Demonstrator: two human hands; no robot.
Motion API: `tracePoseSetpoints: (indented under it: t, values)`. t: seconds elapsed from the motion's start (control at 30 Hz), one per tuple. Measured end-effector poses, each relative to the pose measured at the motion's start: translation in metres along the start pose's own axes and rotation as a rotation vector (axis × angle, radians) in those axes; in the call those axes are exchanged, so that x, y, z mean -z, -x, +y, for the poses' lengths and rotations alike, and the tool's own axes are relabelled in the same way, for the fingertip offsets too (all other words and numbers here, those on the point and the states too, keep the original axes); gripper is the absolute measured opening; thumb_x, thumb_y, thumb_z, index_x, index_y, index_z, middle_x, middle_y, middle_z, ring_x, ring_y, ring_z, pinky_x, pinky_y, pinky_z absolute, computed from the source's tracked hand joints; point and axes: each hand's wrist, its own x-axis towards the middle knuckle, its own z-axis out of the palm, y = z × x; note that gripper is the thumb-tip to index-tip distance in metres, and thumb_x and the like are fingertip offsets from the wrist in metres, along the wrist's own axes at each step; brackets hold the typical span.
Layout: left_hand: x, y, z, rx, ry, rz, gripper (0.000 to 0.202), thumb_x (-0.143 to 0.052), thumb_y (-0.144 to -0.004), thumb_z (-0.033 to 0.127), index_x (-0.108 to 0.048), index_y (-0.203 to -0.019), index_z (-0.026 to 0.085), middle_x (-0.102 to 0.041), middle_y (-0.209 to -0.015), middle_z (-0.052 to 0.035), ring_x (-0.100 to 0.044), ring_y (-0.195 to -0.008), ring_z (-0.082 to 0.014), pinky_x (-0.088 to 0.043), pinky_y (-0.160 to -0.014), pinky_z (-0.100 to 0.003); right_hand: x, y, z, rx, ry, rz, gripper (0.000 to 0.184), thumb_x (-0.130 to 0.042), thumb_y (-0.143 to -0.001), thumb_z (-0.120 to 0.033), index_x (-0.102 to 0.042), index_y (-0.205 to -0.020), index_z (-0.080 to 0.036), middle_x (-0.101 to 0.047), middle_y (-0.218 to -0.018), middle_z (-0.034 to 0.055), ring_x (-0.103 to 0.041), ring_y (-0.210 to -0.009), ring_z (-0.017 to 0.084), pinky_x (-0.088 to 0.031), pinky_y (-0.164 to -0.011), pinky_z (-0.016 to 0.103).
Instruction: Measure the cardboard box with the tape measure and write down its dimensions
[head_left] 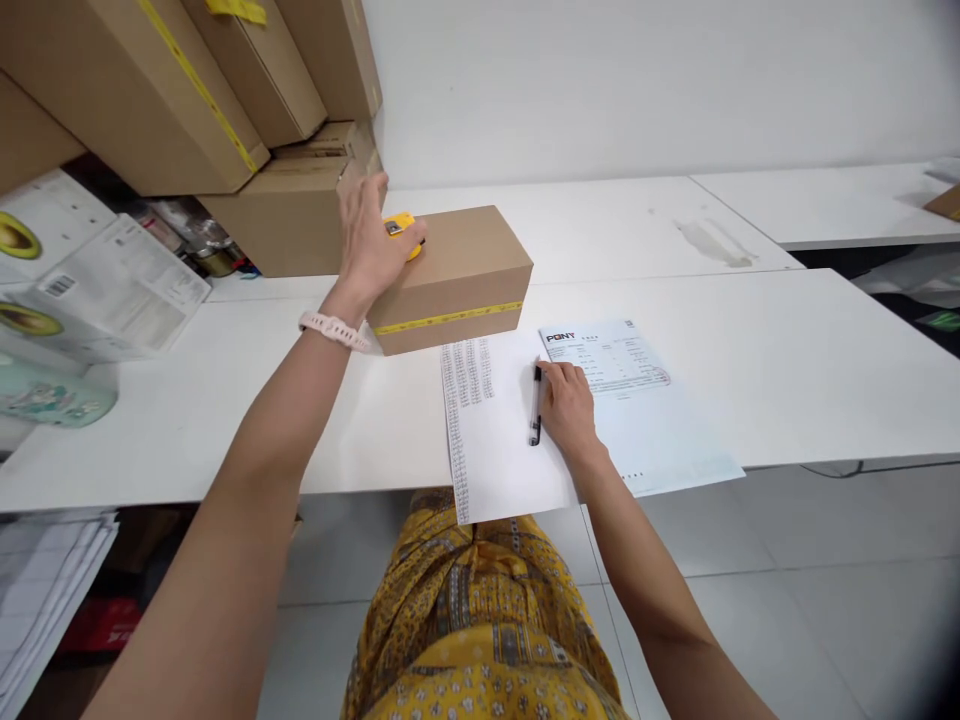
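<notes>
Plainly, the left hand [373,242] arches over a carton [465,250], thumb against the yellow tool [402,224] on top; whether that grip is closed I cannot tell. Rightward, a pen [535,405] lies on a white sheet [502,465], long axis pointing away from the person, just left of the nearer right hand [570,405], whose curled grip may or may not hold it. The worktop [810,370] runs rightward before a white wall [637,90].

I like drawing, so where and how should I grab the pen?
Probably pinch the pen by its clear middle, from above and the left. It's thin and straight, lying lengthwise on the white paper, with the right hand close on its right, so the left side looks freer.
</notes>
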Motion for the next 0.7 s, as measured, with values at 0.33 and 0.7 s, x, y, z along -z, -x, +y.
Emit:
tracePoseSetpoints:
  t: [0.33, 0.7]
  values:
    - [-0.009, 0.027, 0.017, 0.085, 0.051, -0.028, 0.056, -0.071, -0.078, 0.047, -0.064, -0.123, 0.013, -0.067, -0.126, -0.0058, -0.048, -0.133, -0.023, -0.034, -0.112, -0.04, 0.001, -0.003, -0.002, -0.039, -0.09, 0.022, 0.037, -0.035, -0.098, -0.017, -0.068, -0.114, -0.016, -0.067, -0.101, 0.017, -0.053, -0.094, 0.03, -0.046, -0.087, 0.046]
    - [0.032, 0.245, 0.094, 0.291, 0.633, -0.703, 0.063, -0.076, -0.078, 0.034, -0.043, -0.131, 0.027, -0.067, -0.114, -0.0072, -0.068, -0.1, -0.0243, -0.054, -0.088, -0.04, 0.069, 0.019, -0.071, -0.278, -1.059, -0.537, 0.054, -0.039, -0.101, -0.062, -0.073, -0.105, -0.02, -0.073, -0.099, 0.0092, -0.066, -0.09, 0.022, -0.052, -0.086, 0.039]
